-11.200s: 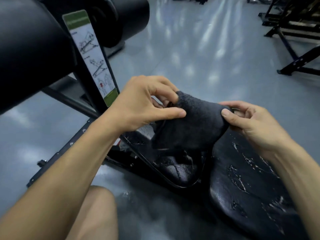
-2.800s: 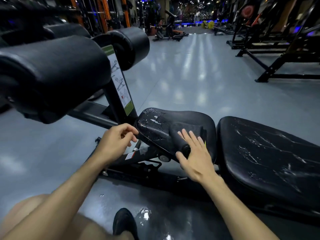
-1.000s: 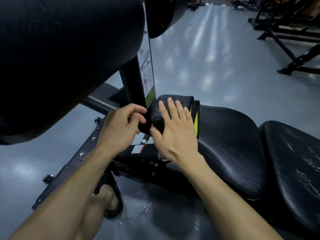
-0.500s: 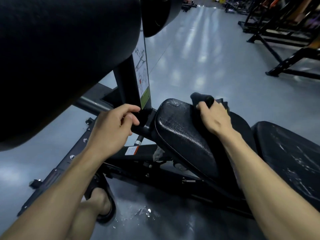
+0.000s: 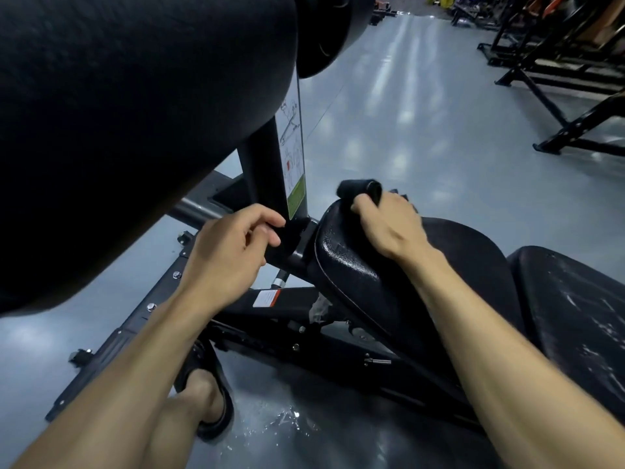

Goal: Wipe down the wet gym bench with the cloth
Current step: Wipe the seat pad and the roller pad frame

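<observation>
Black cloth point(image 5: 360, 190) on black seat pad point(image 5: 372, 286); white-and-green instruction label point(image 5: 293, 157); grey floor point(image 5: 422, 130).

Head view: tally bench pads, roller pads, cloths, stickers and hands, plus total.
Bench pads: 2, seat pad, back pad
Roller pads: 2, near roller, far roller
Cloths: 1, cloth
Stickers: 2, instruction sticker, warning sticker
Hands: 2, left hand, right hand
Total: 9
</observation>
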A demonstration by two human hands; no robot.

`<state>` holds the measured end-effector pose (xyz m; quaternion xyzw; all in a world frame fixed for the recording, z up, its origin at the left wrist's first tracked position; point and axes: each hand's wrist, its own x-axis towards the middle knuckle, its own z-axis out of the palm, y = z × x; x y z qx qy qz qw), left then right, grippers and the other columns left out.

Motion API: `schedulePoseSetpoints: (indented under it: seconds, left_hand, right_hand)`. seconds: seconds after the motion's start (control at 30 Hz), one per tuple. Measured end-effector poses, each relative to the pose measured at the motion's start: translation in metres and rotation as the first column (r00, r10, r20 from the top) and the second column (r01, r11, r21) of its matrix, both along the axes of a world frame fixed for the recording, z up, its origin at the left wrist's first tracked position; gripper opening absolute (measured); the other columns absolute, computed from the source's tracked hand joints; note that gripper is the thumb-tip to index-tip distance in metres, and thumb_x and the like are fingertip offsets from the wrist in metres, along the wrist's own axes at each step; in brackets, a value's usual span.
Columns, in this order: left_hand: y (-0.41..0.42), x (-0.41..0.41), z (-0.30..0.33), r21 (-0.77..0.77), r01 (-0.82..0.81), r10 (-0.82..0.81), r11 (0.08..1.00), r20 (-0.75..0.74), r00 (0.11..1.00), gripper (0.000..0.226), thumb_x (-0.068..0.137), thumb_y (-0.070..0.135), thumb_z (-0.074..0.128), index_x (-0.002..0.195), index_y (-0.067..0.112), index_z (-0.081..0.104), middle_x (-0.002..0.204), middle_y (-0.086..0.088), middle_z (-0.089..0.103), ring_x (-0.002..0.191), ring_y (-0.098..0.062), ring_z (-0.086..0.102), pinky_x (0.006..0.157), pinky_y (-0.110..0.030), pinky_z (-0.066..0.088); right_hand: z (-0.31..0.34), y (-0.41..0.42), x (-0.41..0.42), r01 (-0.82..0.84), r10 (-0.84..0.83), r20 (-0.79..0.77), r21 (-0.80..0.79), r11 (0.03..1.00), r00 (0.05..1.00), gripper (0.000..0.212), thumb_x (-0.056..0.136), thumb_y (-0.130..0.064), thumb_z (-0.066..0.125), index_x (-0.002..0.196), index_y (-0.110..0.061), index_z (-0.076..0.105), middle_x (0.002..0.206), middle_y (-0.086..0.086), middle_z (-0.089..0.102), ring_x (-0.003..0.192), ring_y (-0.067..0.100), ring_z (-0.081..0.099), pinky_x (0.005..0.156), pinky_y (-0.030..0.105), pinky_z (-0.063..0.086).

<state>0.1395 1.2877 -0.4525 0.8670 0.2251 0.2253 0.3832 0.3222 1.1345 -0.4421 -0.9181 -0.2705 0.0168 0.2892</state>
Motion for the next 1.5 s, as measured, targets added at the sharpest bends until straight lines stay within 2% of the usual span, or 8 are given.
schedulePoseSetpoints:
  seconds: [0.17,0.37,0.6,0.83,1.0,1.17,1.3,1.5]
  left_hand:
    - [0.0,0.011,0.004,0.021,-0.046,0.046,0.999,0.018,0.999,0.03,0.098,0.011,0.05,0.092,0.033,0.07,0.079,0.019,0.074,0.061,-0.004,0.068,0.063,-0.024,0.052]
    - [-0.005,0.001,0.0,-0.013,-0.043,0.043,0.999,0.046,0.998,0.031,0.101,0.012,0.048,0.099,0.035,0.07,0.084,0.018,0.073,0.063,-0.005,0.067,0.059,-0.013,0.047]
    - [-0.011,0.011,0.01,0.021,-0.048,0.047,0.999,0.045,0.998,0.03,0.1,0.012,0.048,0.101,0.032,0.07,0.084,0.015,0.074,0.063,-0.004,0.068,0.062,-0.022,0.052]
    - [-0.016,0.002,0.006,-0.005,-0.044,0.045,0.999,0.045,0.998,0.029,0.1,0.015,0.048,0.107,0.036,0.068,0.085,0.018,0.074,0.062,-0.004,0.068,0.063,-0.025,0.051]
    - [-0.01,0.004,0.01,0.026,-0.06,0.059,0.998,0.03,0.998,0.033,0.1,0.012,0.047,0.1,0.036,0.069,0.084,0.017,0.073,0.062,-0.003,0.068,0.059,-0.014,0.047]
    - [-0.009,0.002,0.009,0.025,-0.075,0.075,0.997,0.027,0.997,0.031,0.101,0.014,0.047,0.104,0.036,0.068,0.083,0.018,0.073,0.063,-0.001,0.068,0.058,-0.013,0.046]
    - [-0.004,-0.003,0.007,-0.004,-0.11,0.11,0.994,0.047,0.993,0.032,0.1,0.014,0.047,0.104,0.037,0.068,0.084,0.019,0.072,0.063,-0.006,0.067,0.061,-0.023,0.054]
    - [0.004,-0.004,0.008,0.019,-0.116,0.115,0.993,0.054,0.992,0.032,0.099,0.015,0.046,0.101,0.037,0.069,0.084,0.019,0.072,0.067,-0.005,0.067,0.071,-0.04,0.058]
  right_hand:
    - [-0.019,-0.029,-0.072,-0.525,0.525,0.218,-0.065,0.849,0.823,0.063,0.079,-0.04,0.043,0.138,-0.028,0.06,0.155,-0.011,0.047,0.149,0.008,0.028,0.127,0.03,0.008]
    - [0.007,0.022,-0.011,-0.098,0.098,0.006,0.032,0.995,0.995,0.039,0.084,-0.049,0.036,0.091,-0.025,0.066,0.099,0.004,0.066,0.111,0.033,0.058,0.091,0.039,0.042]
    - [-0.033,-0.086,-0.082,-0.488,0.476,0.177,0.031,0.872,0.861,0.072,0.082,-0.032,0.049,0.153,-0.037,0.041,0.164,-0.02,0.028,0.154,0.0,0.014,0.127,0.03,0.004]
    - [-0.031,-0.125,0.03,0.367,-0.362,-0.16,0.001,0.93,0.918,0.066,0.084,-0.056,0.045,0.14,-0.023,0.054,0.146,0.018,0.054,0.134,0.037,0.047,0.109,0.045,0.036]
    - [-0.035,-0.106,-0.094,-0.291,0.284,0.093,0.064,0.955,0.954,0.072,0.086,-0.037,0.052,0.155,-0.04,0.035,0.166,-0.02,0.021,0.156,0.004,0.009,0.126,0.029,-0.001]
    - [-0.026,-0.084,-0.049,-0.257,0.253,0.04,0.156,0.954,0.967,0.065,0.085,-0.039,0.045,0.15,-0.041,0.044,0.161,-0.024,0.031,0.152,-0.004,0.017,0.127,0.032,0.01]
    - [-0.012,-0.013,0.002,-0.105,0.106,0.026,-0.053,0.993,0.994,0.052,0.088,-0.051,0.038,0.13,-0.028,0.059,0.136,0.006,0.062,0.128,0.036,0.05,0.107,0.045,0.041]
    - [0.008,0.074,0.034,-0.264,0.292,0.007,-0.41,0.873,0.956,0.041,0.093,-0.05,0.042,0.084,-0.011,0.051,0.093,0.016,0.053,0.086,0.033,0.051,0.076,0.037,0.04]
